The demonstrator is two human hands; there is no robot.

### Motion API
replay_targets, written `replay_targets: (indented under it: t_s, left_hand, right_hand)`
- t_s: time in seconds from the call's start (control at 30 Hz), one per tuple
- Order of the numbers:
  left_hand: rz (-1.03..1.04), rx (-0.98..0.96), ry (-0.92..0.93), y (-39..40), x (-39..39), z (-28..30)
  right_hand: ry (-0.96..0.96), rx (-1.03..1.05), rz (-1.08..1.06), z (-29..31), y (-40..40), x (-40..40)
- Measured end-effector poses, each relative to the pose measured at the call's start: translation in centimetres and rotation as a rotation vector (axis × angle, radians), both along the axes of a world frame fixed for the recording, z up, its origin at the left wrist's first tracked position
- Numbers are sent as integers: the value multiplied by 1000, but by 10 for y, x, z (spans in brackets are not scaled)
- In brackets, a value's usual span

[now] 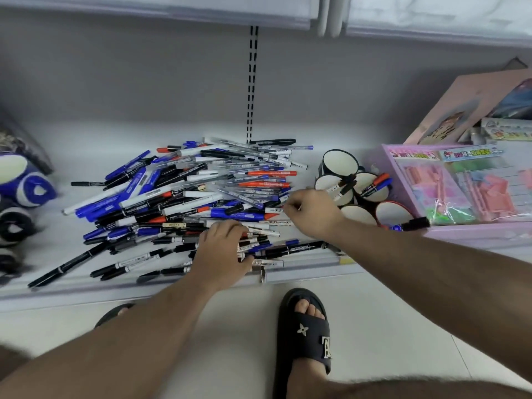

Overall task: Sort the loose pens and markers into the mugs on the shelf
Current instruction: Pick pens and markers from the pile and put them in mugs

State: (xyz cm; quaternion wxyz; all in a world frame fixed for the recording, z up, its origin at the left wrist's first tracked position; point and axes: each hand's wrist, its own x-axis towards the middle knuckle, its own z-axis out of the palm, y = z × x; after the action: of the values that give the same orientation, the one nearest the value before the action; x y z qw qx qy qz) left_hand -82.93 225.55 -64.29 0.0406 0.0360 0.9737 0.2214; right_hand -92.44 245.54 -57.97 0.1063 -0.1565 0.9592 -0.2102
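A big heap of loose pens and markers (184, 194), blue, black, red and white, covers the middle of the white shelf (86, 145). To its right stands a cluster of several mugs (359, 194) with white insides; two of them hold a few markers. My left hand (223, 249) lies on the front of the heap, fingers curled over a few pens. At the heap's right edge, just left of the mugs, my right hand (312, 211) has its fingertips pinched on a pen.
A pink tray of packaged stationery (460, 185) stands right of the mugs, with a black marker (414, 224) at its front corner. Blue, white and black round items (26, 191) sit at the far left. Another shelf (172, 10) hangs overhead. Feet in black slippers (305, 335) stand below the edge.
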Motion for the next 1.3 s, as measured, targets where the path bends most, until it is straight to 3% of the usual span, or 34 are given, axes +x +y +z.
replay_targets:
  t_s: [0.2, 0.3, 0.47, 0.57, 0.8, 1.07, 1.3]
  left_hand:
    - [-232, -372, -81, -17, -31, -11]
    - [-238, -504, -197, -23, -50, -22]
    - [-206, -514, -475, -33, -79, -36]
    - [-219, -476, -539, -38, -92, -37]
    - [-257, -504, -277, -72, -71, -53]
    - [-160, -521, -454, -68, -81, -48]
    - [-155, -557, -307, -67, -83, -44]
  right_hand:
    - [-137, 149, 74, -20, -18, 2]
    - [-129, 181, 85, -28, -22, -2]
    - [-164, 190, 76, -38, -27, -7]
    - [-179, 195, 78, -42, -31, -8]
    - [-246, 202, 53, -50, -29, -4]
    - [-273, 226, 66, -44, -38, -7]
    - [-282, 251, 85, -40, -45, -4]
